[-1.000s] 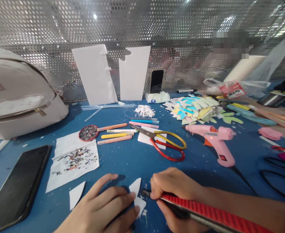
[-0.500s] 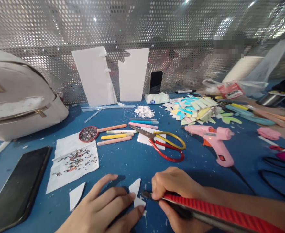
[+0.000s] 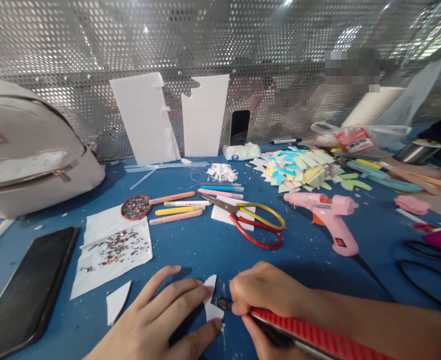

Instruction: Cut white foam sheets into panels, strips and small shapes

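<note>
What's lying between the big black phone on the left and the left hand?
In the head view, a small white piece lies between the black phone and left hand, with speckled white paper farther back.

A hand could pass across the tabletop (image 3: 212, 250) between the scissors (image 3: 231, 206) and the right hand (image 3: 271, 292); pens (image 3: 177, 211) block the scissors' left, the glue gun (image 3: 336, 216) their right.

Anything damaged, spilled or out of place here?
Two things. The larger white rectangular board at the back has a ragged, peeling right edge, though its left edge is straight. Multicoloured shiny bits lie scattered over a white paper sheet, while similar ones sit in the round red-rimmed dish.
</note>
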`<action>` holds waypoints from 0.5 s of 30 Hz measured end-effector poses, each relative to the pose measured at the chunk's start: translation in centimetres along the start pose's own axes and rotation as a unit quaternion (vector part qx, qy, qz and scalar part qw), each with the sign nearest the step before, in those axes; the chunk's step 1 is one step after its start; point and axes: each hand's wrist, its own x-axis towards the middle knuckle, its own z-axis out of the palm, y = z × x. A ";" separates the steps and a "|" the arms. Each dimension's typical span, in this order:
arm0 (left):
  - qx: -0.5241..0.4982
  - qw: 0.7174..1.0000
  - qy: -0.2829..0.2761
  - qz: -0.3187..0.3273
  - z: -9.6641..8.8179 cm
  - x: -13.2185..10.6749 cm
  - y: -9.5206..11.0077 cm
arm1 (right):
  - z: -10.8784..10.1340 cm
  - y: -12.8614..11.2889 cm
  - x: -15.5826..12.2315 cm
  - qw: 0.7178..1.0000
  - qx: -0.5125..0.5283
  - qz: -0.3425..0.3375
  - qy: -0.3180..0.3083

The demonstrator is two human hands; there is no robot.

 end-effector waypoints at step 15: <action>-0.008 1.000 0.004 0.011 1.2 -1.1 -0.1 | -0.5 -0.1 0.0 0.997 0.003 0.040 0.066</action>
